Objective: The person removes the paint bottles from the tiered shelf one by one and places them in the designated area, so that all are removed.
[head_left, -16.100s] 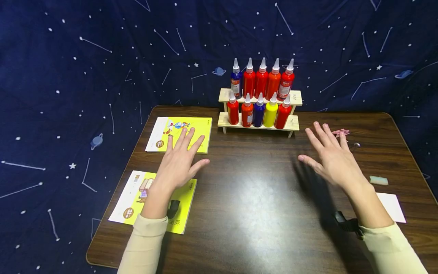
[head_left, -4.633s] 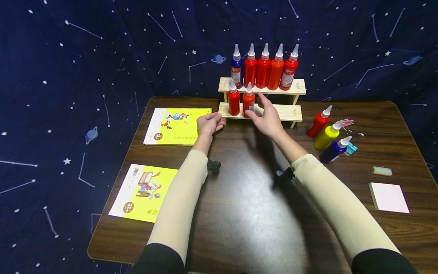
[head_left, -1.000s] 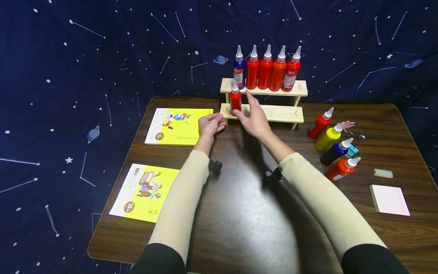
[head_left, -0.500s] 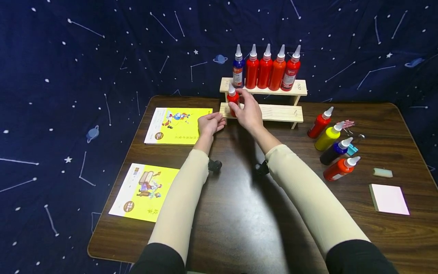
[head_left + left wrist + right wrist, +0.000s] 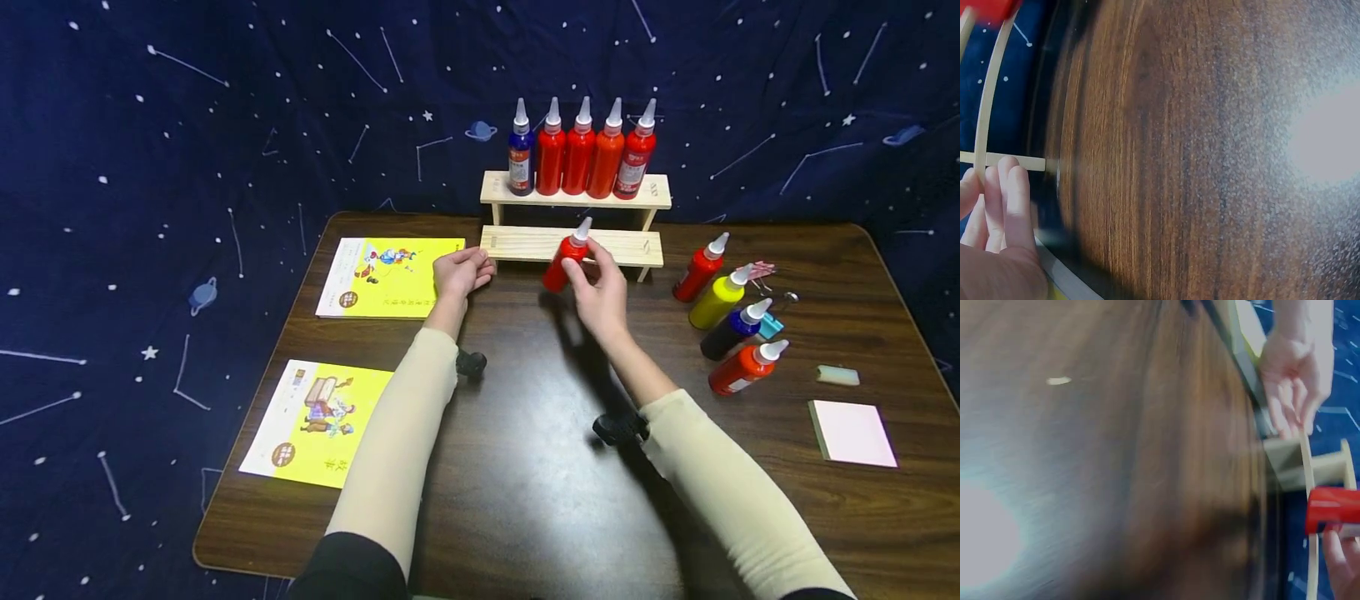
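Note:
My right hand (image 5: 602,302) holds a red squeeze paint bottle (image 5: 562,263) with a white pointed cap, tilted in front of the two-tier wooden rack (image 5: 517,242). In the right wrist view the red bottle (image 5: 1332,509) is cut off by the frame's edge. At the rack's left end, my left hand (image 5: 459,273) pinches the lower shelf; the left wrist view shows thumb and fingers (image 5: 1017,206) on either side of the board. Several upright bottles, one blue and the others red or orange-red (image 5: 579,162), fill the upper shelf. The lower shelf bears no bottle.
Right of the rack, red, yellow (image 5: 717,302), blue (image 5: 729,333) and orange-red (image 5: 742,368) bottles stand in a row. Beyond them are binder clips (image 5: 770,325), an eraser (image 5: 837,376) and a sticky-note pad (image 5: 853,433). Yellow books (image 5: 420,279) lie at the left.
Bottles from the lower shelf now stand on the table's right. My right hand has just lifted the last one off and moved it rightward. The left hand stays at the rack's end.

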### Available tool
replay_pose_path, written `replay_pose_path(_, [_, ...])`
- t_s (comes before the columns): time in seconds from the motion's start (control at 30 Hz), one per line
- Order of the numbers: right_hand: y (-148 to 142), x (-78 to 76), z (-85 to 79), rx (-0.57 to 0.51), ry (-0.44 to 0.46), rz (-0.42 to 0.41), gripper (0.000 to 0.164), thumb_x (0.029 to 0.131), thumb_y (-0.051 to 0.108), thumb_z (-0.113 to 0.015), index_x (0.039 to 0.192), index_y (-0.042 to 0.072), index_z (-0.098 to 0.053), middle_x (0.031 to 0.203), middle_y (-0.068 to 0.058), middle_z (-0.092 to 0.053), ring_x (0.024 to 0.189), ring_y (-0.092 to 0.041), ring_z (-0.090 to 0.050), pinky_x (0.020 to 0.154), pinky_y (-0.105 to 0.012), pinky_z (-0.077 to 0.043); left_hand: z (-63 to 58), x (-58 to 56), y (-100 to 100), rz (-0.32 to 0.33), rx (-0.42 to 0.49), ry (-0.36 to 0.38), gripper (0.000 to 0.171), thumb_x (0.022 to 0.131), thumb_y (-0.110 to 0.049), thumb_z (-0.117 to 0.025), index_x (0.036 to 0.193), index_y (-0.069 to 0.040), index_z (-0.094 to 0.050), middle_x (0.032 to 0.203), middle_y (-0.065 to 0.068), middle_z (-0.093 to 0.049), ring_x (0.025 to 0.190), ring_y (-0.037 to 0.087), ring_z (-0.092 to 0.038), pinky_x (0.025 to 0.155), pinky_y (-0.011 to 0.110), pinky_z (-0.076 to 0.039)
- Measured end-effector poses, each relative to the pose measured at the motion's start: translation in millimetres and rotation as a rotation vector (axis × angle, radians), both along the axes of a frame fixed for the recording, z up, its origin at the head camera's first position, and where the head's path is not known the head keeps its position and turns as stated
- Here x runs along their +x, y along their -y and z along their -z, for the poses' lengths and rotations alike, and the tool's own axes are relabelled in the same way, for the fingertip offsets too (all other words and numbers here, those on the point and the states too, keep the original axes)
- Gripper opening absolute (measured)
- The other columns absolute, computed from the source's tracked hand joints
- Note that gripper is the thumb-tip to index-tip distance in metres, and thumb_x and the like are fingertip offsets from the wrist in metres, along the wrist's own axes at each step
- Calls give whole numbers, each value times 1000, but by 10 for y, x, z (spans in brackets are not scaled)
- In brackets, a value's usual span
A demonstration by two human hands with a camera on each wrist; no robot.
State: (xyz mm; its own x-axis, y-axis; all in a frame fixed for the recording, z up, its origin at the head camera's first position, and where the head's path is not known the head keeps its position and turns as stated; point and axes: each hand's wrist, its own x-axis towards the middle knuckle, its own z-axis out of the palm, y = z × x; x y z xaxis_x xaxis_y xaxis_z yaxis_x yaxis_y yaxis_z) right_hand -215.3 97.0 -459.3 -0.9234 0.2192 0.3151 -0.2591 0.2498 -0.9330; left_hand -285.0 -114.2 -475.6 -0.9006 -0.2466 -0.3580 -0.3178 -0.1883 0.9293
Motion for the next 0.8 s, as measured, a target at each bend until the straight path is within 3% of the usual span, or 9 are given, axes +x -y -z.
replay_pose_path(0.13, [-389, 270, 139, -15, -26, 174, 43, 88, 12, -69, 128, -1, -57, 119, -20, -62, 103, -33, -61, 97, -45, -48, -1, 10, -10, 2, 13, 3, 25, 86, -12, -72, 110, -3, -71, 93, 16, -72, 79, 23, -72, 75, 35, -58])
replay_pose_path(0.3, [-762, 482, 259, 13, 69, 363, 48, 89, 20, -69, 133, 4, -55, 126, -15, -60, 109, -28, -58, 102, -39, -45, 1, 6, -13, 0, 16, 11, 25, 86, -12, -72, 110, -4, -71, 92, 15, -72, 79, 23, -72, 74, 33, -59])
replay_pose_path(0.8, [-934, 384, 272, 81, 206, 425, 51, 93, 25, -63, 141, 13, -48, 139, -8, -53, 127, -20, -48, 112, -23, -31, -25, -7, -1, 5, -3, 27, 27, 86, -14, -73, 111, -5, -71, 90, 14, -73, 80, 23, -72, 72, 31, -59])
